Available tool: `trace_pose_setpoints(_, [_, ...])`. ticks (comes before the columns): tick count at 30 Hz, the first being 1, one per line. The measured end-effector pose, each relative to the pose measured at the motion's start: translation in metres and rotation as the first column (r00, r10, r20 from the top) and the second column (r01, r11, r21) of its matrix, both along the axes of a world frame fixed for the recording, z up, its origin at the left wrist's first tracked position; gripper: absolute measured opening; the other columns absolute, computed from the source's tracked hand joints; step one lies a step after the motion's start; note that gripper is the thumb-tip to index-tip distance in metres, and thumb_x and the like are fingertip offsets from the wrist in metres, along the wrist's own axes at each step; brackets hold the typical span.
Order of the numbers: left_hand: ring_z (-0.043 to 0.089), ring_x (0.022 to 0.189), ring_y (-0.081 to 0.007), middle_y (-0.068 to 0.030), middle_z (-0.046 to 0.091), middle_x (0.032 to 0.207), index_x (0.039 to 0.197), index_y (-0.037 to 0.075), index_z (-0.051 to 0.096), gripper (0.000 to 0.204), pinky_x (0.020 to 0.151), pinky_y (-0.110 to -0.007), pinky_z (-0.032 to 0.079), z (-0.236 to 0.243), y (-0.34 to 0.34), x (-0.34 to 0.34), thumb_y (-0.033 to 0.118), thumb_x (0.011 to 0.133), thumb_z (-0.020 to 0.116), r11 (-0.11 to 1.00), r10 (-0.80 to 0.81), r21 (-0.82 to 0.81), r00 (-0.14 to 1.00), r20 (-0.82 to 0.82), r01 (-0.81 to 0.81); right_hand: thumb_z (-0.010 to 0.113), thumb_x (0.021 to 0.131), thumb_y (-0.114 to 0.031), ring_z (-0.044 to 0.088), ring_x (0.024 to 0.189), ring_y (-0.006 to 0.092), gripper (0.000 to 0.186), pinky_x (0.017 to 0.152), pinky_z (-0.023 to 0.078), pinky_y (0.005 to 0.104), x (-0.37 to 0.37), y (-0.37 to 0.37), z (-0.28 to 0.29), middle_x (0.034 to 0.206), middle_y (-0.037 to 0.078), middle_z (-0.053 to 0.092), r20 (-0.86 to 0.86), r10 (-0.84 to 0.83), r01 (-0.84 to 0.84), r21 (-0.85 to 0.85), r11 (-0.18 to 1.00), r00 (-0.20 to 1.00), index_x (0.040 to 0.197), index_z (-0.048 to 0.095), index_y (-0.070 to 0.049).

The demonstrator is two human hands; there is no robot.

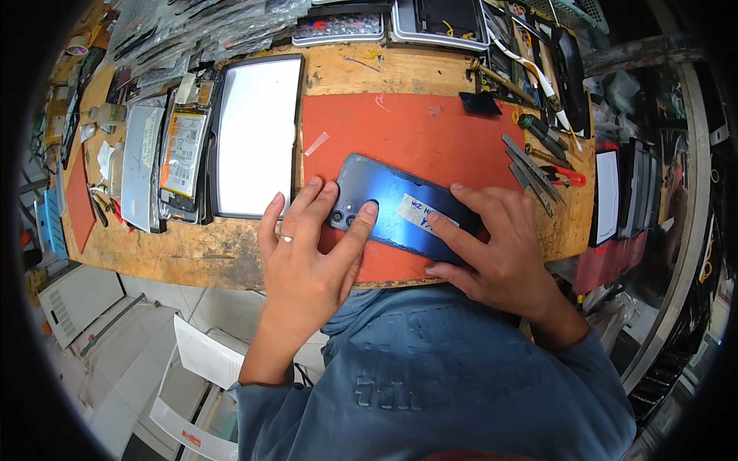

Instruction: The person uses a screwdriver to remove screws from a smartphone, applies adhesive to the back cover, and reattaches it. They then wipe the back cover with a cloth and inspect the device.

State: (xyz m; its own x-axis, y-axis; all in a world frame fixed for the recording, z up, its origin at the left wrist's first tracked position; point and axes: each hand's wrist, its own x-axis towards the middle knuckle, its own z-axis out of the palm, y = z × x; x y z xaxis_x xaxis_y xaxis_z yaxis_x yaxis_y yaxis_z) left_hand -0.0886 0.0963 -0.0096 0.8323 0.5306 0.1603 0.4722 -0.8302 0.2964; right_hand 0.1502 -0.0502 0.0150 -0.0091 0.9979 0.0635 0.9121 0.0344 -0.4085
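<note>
Head view: the phone (390,194) lies between the fingers, long axis slanting far-left to near-right, the spread left hand (311,250) touching its camera end, the right hand (503,253) gripping the other.

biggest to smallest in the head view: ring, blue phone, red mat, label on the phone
1. Red mat, though partly covered
2. Blue phone
3. Label
4. Ring

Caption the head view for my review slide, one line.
Left hand and right hand on a blue phone, back up, over a red mat on a wooden workbench.
</note>
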Motion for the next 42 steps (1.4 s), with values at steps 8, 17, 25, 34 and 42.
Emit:
trace_pose_setpoints(8, [0.042,0.157,-0.0406,-0.0253,0.05,0.162,0.151,0.027,0.07,0.055,0.128,-0.058,0.025,0.008,-0.015,0.011,0.037,0.096,0.076,0.999,0.039,-0.031,0.995,-0.088,-0.041,0.088,0.082,-0.045,0.058,0.121,0.0357,0.058,0.099,0.043,0.0529,0.0,0.0,-0.004,0.145,0.019,0.061,-0.031,0.005,-0.003,0.052,0.999,1.0,0.128,0.076,-0.012])
trace_pose_setpoints(17, [0.025,0.165,-0.0486,-0.0303,0.03,0.176,0.166,-0.004,0.042,0.078,0.134,-0.058,0.017,0.004,-0.022,0.042,0.04,0.103,0.058,0.969,-0.154,-0.213,0.979,-0.131,0.124,0.089,0.082,-0.04,0.061,0.119,0.0355,0.054,0.098,0.047,0.0533,-0.002,-0.003,-0.021,0.142,0.018,0.065,-0.095,-0.011,0.028,0.178,0.984,0.995,0.126,0.077,-0.01])
trace_pose_setpoints(25, [0.023,0.164,-0.0522,-0.0307,0.029,0.176,0.167,0.01,0.048,0.084,0.133,-0.062,0.018,0.003,-0.032,0.057,0.044,0.094,0.073,0.968,-0.201,-0.175,0.972,-0.119,0.178,0.079,0.085,-0.012,0.066,0.111,0.0327,0.043,0.095,0.048,0.0474,0.029,-0.054,-0.032,0.132,0.011,0.072,-0.142,-0.194,0.222,0.22,0.95,0.971,0.127,0.076,-0.001])
trace_pose_setpoints(34, [0.028,0.164,-0.048,-0.0238,0.034,0.177,0.162,-0.005,0.047,0.095,0.133,-0.061,0.019,0.0,-0.048,0.078,0.054,0.092,0.073,0.947,-0.298,-0.162,0.948,-0.113,0.279,0.075,0.085,-0.023,0.061,0.113,0.027,0.053,0.097,0.043,0.0462,0.009,-0.054,-0.039,0.143,0.01,0.067,0.035,-0.175,0.162,0.237,0.958,0.984,0.132,0.072,0.002])
trace_pose_setpoints(42, [0.026,0.165,-0.0478,-0.0285,0.033,0.175,0.164,-0.006,0.042,0.104,0.134,-0.059,0.02,0.001,-0.054,0.074,0.053,0.087,0.077,0.939,-0.321,-0.17,0.94,-0.119,0.3,0.069,0.088,-0.016,0.059,0.116,0.0264,0.053,0.099,0.044,0.0481,0.007,-0.047,-0.03,0.144,0.011,0.064,0.182,-0.174,0.137,0.198,0.971,0.968,0.138,0.067,0.003])
